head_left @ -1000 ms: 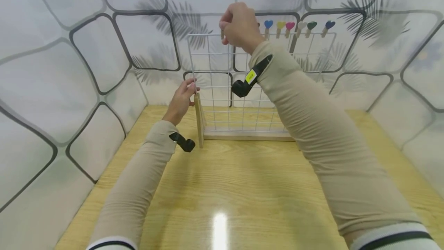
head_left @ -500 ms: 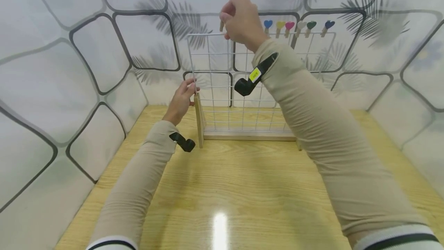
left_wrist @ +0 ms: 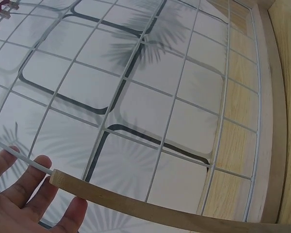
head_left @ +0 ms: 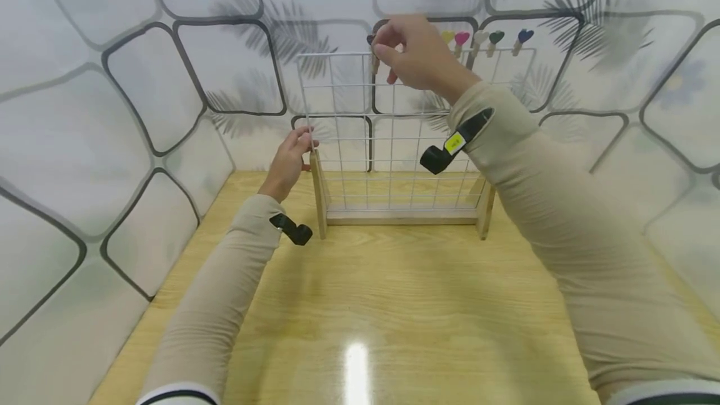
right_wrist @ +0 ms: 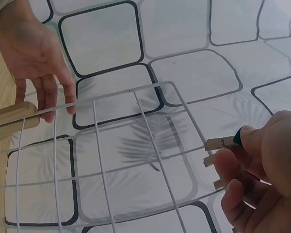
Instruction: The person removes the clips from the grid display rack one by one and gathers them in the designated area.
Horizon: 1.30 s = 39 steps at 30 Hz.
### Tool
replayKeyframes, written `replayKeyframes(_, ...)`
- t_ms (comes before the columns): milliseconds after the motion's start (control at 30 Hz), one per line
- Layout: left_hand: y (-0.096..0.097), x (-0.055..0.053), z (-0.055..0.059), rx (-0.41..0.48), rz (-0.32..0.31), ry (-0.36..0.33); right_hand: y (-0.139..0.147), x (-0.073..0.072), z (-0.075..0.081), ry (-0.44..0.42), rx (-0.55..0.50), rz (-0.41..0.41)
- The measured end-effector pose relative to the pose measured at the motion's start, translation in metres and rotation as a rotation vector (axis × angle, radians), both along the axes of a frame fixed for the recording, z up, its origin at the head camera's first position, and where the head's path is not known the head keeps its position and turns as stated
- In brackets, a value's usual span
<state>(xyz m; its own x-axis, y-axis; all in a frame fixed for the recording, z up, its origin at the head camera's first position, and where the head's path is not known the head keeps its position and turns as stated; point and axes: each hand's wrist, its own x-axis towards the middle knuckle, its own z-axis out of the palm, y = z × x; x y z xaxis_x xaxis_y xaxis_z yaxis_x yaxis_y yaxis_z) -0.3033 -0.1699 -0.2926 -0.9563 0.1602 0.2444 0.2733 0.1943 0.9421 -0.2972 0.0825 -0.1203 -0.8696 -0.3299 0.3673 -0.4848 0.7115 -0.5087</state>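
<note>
A white wire grid [head_left: 349,86] stands upright in a wooden base [head_left: 399,216]. My right hand [head_left: 419,52] is at its top wire. Between thumb and finger it pinches a small wooden clothespin [right_wrist: 220,142] with a dark green heart, the pin's free end pointing down at the wire. At the grid's left edge my left hand [head_left: 285,164] holds the side wire by its fingertips, right above the wooden side post [head_left: 318,195]. In the left wrist view the fingers [left_wrist: 41,161] lie against this wire and the post's end.
Along the top wire to the right sit several heart clothespins, among them a pink one [head_left: 462,38], a green one [head_left: 496,37] and a dark blue one [head_left: 525,35]. My right hand hides part of the row. A patterned cloth [head_left: 225,61] surrounds the wooden tabletop [head_left: 360,292].
My right hand first lifts the clothespin above the top wire, then brings it down again farther right. My left hand stays at the side wire. The view shifts slightly.
</note>
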Motion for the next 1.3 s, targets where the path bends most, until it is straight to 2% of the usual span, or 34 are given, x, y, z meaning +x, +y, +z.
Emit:
replayKeyframes(233, 0.002, 0.0, -0.001, -0.014, 0.054, -0.017, 0.032, 0.007, -0.018, 0.007, -0.005, 0.016)
replayKeyframes(400, 0.003, -0.002, -0.003, -0.009, 0.087, 0.003, 0.056, 0.009, -0.032, 0.003, 0.0, -0.01)
replayKeyframes(500, 0.001, 0.001, -0.006, -0.029, 0.104, -0.018, 0.069, 0.01, -0.044, 0.005, 0.01, -0.015)
replayKeyframes(633, 0.0, 0.004, -0.009, -0.04, 0.113, -0.042, 0.088, 0.011, -0.056, -0.009, 0.0, -0.021)
replayKeyframes(767, 0.002, 0.001, -0.005, -0.013, 0.108, -0.006, 0.108, 0.013, -0.059, -0.017, -0.016, -0.058)
replayKeyframes(1033, -0.001, -0.002, 0.001, -0.158, 0.125, -0.006, 0.14, 0.016, -0.076, -0.071, 0.004, -0.111)
replayKeyframes(1167, -0.003, -0.003, 0.001, -0.19, 0.124, 0.019, 0.151, 0.015, -0.086, -0.051, -0.01, -0.097)
replayKeyframes(1300, -0.003, -0.005, 0.0, -0.199, 0.118, 0.044, 0.163, 0.018, -0.094, -0.095, -0.031, -0.1)
